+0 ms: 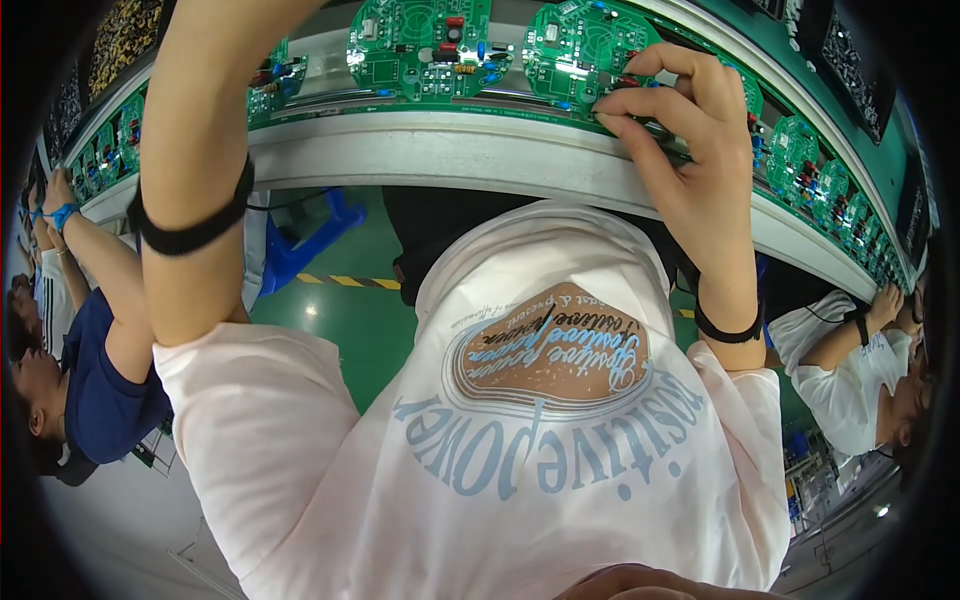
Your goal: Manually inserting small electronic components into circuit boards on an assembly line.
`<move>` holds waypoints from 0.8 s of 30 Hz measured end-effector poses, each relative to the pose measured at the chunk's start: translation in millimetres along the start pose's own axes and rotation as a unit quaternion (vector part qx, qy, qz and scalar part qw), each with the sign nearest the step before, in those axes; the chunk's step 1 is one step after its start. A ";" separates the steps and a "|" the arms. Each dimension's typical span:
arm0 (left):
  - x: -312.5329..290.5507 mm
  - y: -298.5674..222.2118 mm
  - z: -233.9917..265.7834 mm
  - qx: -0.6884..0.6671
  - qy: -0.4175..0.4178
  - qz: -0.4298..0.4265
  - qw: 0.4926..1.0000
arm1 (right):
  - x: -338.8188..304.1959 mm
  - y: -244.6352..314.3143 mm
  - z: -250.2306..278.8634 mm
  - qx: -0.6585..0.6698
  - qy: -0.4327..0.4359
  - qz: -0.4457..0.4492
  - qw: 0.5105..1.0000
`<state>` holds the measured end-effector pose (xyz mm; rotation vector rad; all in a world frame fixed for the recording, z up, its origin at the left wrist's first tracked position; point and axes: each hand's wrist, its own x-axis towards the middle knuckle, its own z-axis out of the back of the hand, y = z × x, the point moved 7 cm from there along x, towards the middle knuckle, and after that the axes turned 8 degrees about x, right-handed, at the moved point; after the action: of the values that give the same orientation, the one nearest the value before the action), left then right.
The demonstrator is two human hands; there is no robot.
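Note:
My right hand (690, 115) is over a round green circuit board (560, 55), thumb and index fingertips pinched together at its near right edge. What lies between those tips is too small to make out. Red, black and blue components stand on this board, some hidden behind my fingers. My left forearm (200, 110) reaches up past the top of the picture, so the left hand is out of sight. Beside that arm sits another round circuit board (420, 50) fitted with similar parts. Each of my arms wears a black band.
A pale rail (450, 150) runs along the near side of the row of boards. More populated boards (810, 170) continue to the right. Beyond are a tray of yellowish parts (120, 40) and a dark bin (855, 65). Co-workers sit on both sides; a blue plastic seat (315, 245) stands below.

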<state>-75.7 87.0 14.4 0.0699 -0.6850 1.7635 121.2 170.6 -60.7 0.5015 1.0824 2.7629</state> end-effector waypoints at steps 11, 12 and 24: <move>-100.2 19.6 0.0 -0.245 0.008 0.318 0.916 | 2.6 9.7 2.4 -0.075 0.033 0.067 0.994; -109.9 28.7 -3.3 -0.277 0.026 0.304 0.911 | 3.7 14.1 1.3 -0.089 0.041 0.094 0.991; -141.1 28.6 -17.6 -0.410 0.034 0.338 0.846 | 2.0 23.3 24.5 -0.045 0.018 0.110 0.993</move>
<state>-51.8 -30.9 -66.7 -0.9186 -1.4846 1.9436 127.9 169.6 -27.4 0.5961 0.9574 3.0053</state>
